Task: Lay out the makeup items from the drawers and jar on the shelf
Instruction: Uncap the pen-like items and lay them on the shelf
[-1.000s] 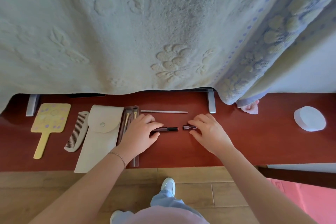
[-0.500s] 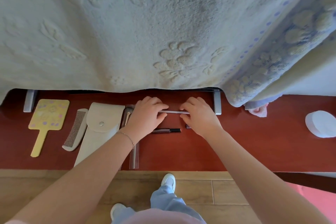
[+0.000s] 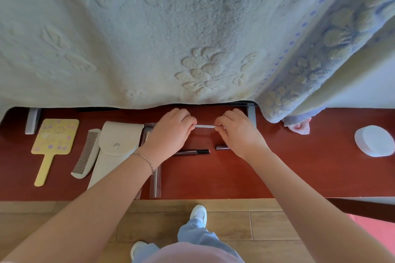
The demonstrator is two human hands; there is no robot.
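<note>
Both hands over the middle of the red-brown shelf (image 3: 299, 173), close under the hem of the pale towel (image 3: 149, 38) hanging across the far edge. Left hand (image 3: 171, 132) pinching one end of a thin white pencil (image 3: 204, 126), fingers curled in around it; right hand (image 3: 237, 132) pinching the other end the same way, pencil stretched level between the two, parallel to the far edge; touching the shelf or lifted clear of it, impossible to tell. Just nearer the front edge, an uncapped dark lip pen (image 3: 192, 152) lying flat, reddish tip pointing right, partly under the left wrist. Apart from it to the right, its small dark cap (image 3: 221, 147), half hidden by the right hand. Left of the hands, a clear sleeve of brushes (image 3: 155, 181) running toward the front edge, mostly covered by the left forearm. Beside that, a cream snap pouch (image 3: 115, 151) lying lengthwise, flap at the far end. Next along toward the left end, a pale comb (image 3: 86, 153) with dark teeth, then a yellow hand mirror (image 3: 53, 141), handle pointing to the front edge. Well apart near the right end, a round white puff (image 3: 374, 141). Thin bracelet (image 3: 145, 159) on the left wrist. Grey bracket (image 3: 32, 120) at the far left corner, under the towel's edge.
</note>
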